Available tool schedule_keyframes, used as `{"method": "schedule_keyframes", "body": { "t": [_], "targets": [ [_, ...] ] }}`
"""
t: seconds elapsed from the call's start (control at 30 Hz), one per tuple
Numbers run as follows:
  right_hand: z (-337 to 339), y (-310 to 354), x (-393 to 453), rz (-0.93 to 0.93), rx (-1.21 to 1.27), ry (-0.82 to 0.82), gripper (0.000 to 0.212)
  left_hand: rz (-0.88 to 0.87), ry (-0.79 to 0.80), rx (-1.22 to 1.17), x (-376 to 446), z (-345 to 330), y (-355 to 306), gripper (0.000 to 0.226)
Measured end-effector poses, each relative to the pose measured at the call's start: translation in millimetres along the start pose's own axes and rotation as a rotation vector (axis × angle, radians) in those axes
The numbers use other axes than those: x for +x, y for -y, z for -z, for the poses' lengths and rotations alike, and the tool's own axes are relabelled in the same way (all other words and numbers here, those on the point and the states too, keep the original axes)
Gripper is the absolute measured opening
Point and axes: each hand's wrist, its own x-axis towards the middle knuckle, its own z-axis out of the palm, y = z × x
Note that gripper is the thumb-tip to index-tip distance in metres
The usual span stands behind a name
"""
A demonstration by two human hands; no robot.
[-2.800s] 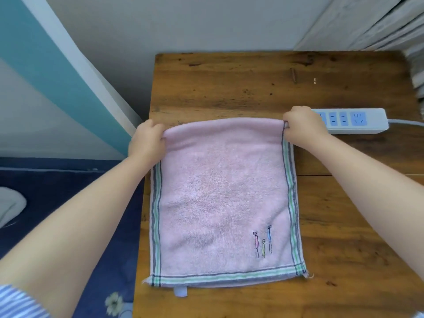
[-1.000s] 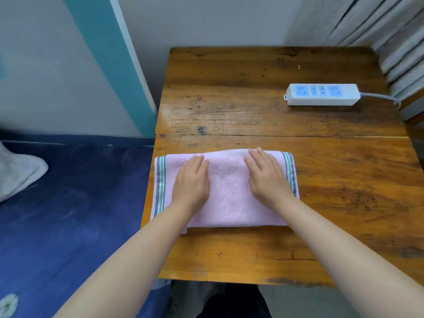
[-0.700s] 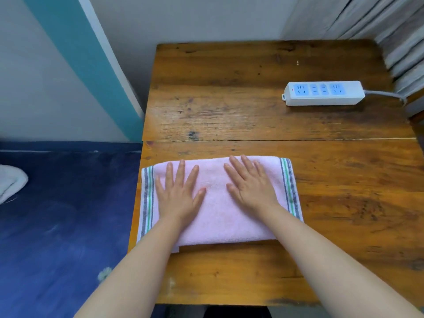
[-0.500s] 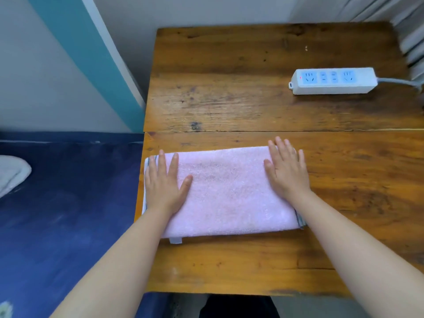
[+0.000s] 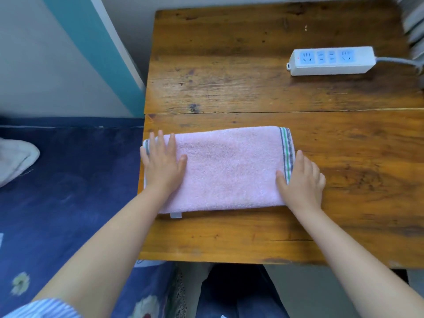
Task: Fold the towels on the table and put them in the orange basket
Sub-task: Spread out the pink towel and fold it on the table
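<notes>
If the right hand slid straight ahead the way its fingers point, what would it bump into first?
Probably nothing soon: the right hand points up the bare table, passing left of the power strip. The way looks free to the far edge, though depth is uncertain.

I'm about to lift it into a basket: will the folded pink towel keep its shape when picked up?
Probably not by itself. The towel looks like soft terry, so it will likely sag and unfold if lifted by one end. It seems light; supporting both ends, where the left hand and right hand rest, should help.

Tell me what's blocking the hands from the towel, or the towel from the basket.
Nothing blocks the hands: the left hand lies flat on the towel, the right hand at its right end. The basket is out of view, so that path cannot be judged.
</notes>
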Motion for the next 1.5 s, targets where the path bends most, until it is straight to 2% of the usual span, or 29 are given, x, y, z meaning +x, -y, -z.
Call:
{"method": "schedule_keyframes", "body": {
  "t": [0.17,0.3,0.37,0.53,0.7,0.83,0.9,0.97,1.07,1.17,1.23,1.3,1.4,1.5],
  "targets": [
    [-3,7,-30,-0.139,-0.053,0.078,0.074,-0.263,0.043,-0.003,1,0,-44,0.06],
    [-4,9,-32,-0.302,0.051,0.113,0.063,-0.36,0.121,0.008,-13,-8,-66,0.061],
    [-3,11,-29,-0.369,0.118,0.12,0.048,-0.325,0.164,0.045,-21,-14,-69,0.061],
    [2,8,-22,-0.389,0.224,0.148,0.023,-0.233,0.208,0.025,-21,-11,-78,0.058],
    [16,-11,-9,-0.336,0.187,0.065,0.023,-0.189,0.136,0.086,-12,6,-101,0.04],
    [36,-22,11,-0.279,0.117,0.087,0.017,-0.212,0.103,-0.027,14,24,-143,0.036],
    [44,-25,17,-0.252,0.104,0.139,0.013,-0.236,0.193,-0.154,34,34,-168,0.039],
    [50,-27,22,-0.215,0.074,0.189,0.02,-0.251,0.349,-0.274,52,43,-193,0.044],
    [55,-31,25,-0.181,0.094,0.251,0.022,-0.291,0.546,-0.278,68,49,-222,0.046],
    [60,-38,27,-0.174,0.124,0.272,0.017,-0.272,0.659,-0.414,77,54,-230,0.02],
    [65,-45,31,-0.182,0.12,0.23,0.022,-0.263,0.686,-0.471,82,61,-229,0.01],
    [71,-50,37,-0.17,0.111,0.144,0.027,-0.28,0.687,-0.526,88,70,-226,0.015],
    [87,-48,49,-0.091,0.124,-0.032,0.014,-0.343,0.64,-0.574,95,89,-219,0.025],
    [103,-35,55,0.038,0.141,-0.2,0.006,-0.367,0.508,-0.596,98,107,-207,0.029]
  ]
}}
